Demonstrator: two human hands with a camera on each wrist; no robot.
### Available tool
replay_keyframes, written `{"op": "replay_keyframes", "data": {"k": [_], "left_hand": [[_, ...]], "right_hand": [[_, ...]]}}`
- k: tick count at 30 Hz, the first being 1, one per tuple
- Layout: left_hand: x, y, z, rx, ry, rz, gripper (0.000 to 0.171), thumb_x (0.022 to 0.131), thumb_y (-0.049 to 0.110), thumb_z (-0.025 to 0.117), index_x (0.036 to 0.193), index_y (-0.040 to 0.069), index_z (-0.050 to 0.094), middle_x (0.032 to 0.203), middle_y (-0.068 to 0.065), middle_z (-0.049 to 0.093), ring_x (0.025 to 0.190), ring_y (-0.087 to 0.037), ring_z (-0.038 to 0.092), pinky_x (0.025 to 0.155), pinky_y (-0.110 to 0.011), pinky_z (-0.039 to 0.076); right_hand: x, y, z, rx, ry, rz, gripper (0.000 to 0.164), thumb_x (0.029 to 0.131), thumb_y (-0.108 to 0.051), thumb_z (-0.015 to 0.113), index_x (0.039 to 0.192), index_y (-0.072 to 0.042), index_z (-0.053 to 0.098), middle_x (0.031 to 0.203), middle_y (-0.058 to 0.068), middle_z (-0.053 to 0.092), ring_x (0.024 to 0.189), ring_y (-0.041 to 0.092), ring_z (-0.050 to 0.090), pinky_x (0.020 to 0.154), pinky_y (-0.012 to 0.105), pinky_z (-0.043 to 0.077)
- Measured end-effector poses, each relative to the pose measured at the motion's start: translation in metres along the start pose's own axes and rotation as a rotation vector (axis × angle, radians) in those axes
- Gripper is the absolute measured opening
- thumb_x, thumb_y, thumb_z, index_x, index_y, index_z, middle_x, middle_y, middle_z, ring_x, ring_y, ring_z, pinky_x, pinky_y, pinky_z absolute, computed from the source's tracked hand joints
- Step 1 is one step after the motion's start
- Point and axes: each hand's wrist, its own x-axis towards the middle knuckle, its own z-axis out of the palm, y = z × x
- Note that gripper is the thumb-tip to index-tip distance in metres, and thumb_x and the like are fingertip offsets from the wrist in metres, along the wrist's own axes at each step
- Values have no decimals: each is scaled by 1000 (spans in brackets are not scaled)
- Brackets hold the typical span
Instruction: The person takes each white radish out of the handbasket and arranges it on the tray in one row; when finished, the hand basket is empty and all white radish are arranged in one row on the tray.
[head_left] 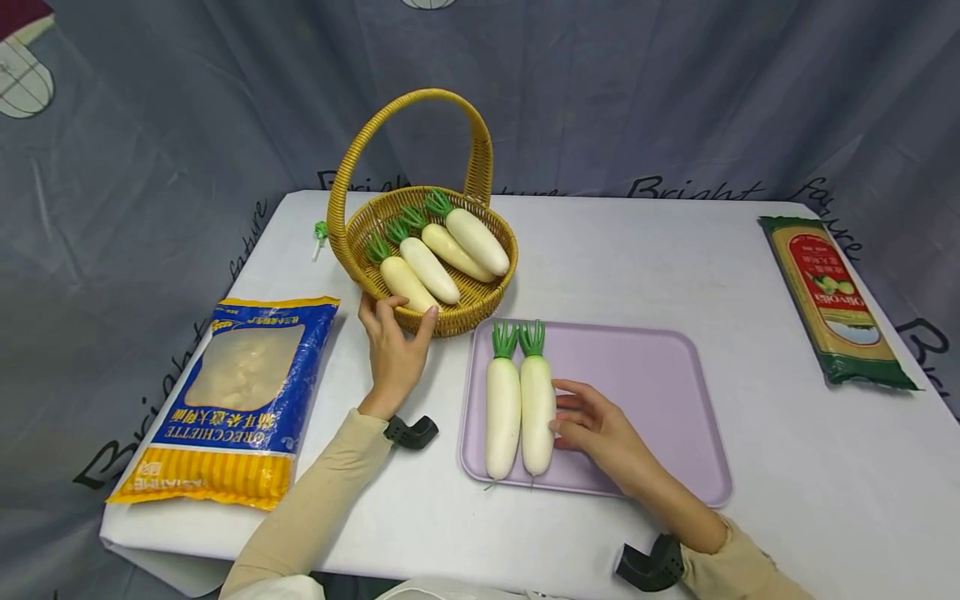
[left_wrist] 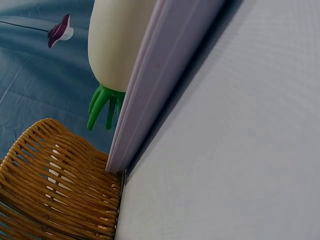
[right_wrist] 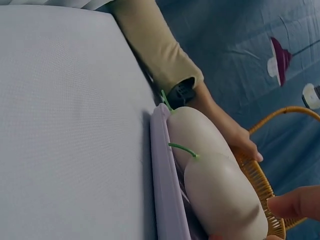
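Note:
Two white radishes with green tops lie side by side on a lilac tray [head_left: 630, 383], the left radish [head_left: 502, 417] close against the right radish [head_left: 537, 417]. My right hand [head_left: 600, 433] is at the right radish's side, its loosely bent fingers and thumb [right_wrist: 297, 202] near the skin without wrapping it. At the wicker basket [head_left: 472, 321], my left hand [head_left: 397, 358] grips the near rim with thumb and fingers. Several more radishes [head_left: 429, 268] lie in this basket, tops toward the back. The left wrist view shows the basket wall [left_wrist: 60, 185] beside the tray edge [left_wrist: 145, 90].
A blue and yellow pasta bag [head_left: 240, 400] lies left of my left arm. Far right is a green and gold package [head_left: 836, 304]. A small green item on a white stick [head_left: 320, 237] lies behind the basket's left side. The basket's tall handle [head_left: 420, 96] arches upward.

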Motion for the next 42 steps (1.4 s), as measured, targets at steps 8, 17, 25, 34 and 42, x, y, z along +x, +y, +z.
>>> {"op": "replay_keyframes", "data": {"k": [8,17,25,34,42], "left_hand": [[0,1,0,9,1,-10,49,83,50,57,110,12,40,147,-20,3,134,-37,21,94,-50,37],[1,0,0,9,-1,-8,50,83,49,58,111,11,40,146,-21,4,135,-36,19,94,-50,38],[0,0,0,10,0,-5,50,83,48,58,110,11,40,146,-21,4,135,-36,19,97,-49,36],[1,0,0,6,4,14,49,83,47,58,110,11,40,145,-23,4,135,-38,18,98,-49,35],[0,1,-2,6,-4,10,48,84,46,59,111,10,40,146,-23,3,135,-39,18,97,-50,36]], "right_hand": [[2,-7,-4,-73,66,-10,48,85,-7,59,130,-4,41,130,20,44,94,2,57,76,27,51],[4,-20,-19,-118,115,-80,43,89,-6,50,129,1,39,132,17,41,98,5,56,79,25,50],[14,-34,-30,-101,143,-126,39,92,-10,50,128,1,41,124,14,50,103,6,57,82,22,49],[45,-55,-36,12,73,-116,45,94,-20,49,134,-4,40,129,12,52,117,11,52,93,21,43],[90,-80,-21,204,27,-58,46,93,-16,50,135,-4,38,134,17,46,121,22,49,100,31,39]]}}
